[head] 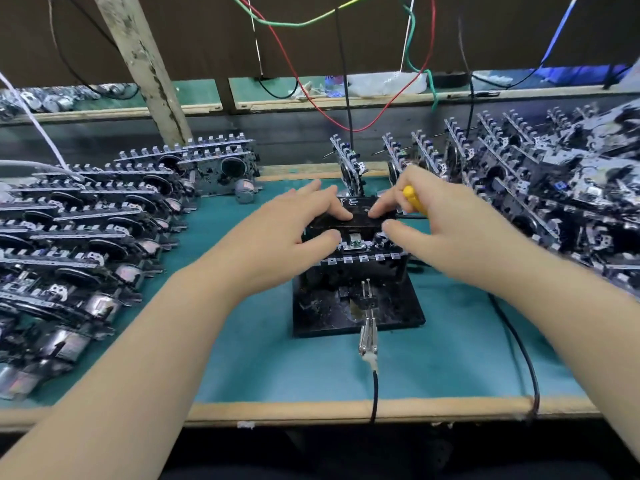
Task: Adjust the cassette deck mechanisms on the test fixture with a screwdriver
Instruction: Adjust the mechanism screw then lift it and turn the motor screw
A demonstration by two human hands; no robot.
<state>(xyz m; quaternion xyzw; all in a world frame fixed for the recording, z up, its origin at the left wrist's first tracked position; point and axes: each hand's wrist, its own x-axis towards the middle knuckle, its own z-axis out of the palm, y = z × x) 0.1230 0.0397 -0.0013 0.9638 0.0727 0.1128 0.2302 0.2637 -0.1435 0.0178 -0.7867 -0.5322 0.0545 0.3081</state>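
Bench (242, 368): teal mat across the lower half of the frame, one wooden front edge; it carries everything below.
Left stack (86, 230): finished or waiting cassette deck mechanisms in overlapping rows along the left edge — too many and too overlapped for me to count.
Right heap (554, 188): a second pile at right, several standing on edge near upper centre; again past counting.
Test fixture (356, 306): one black base plate, centre of frame, with one mechanism (360, 251) seated on it.
Cassette (353, 216): one black block on top of that mechanism, between my two hands.
My left hand (294, 237): thumb and fingertips curled onto the cassette's left end, gripping it.
My right hand (446, 230): fingers reach the cassette's right end while the same hand keeps one yellow-handled screwdriver (412, 199) tucked in its curl.
Doing it well: as I judge it, press both ends evenly so the cassette sits square — a tilt would bind — and keep the screwdriver tip clear of the mechanism.
Clip lead (367, 327): one metal clip at the fixture's front edge, one black cable leaving toward the bottom.
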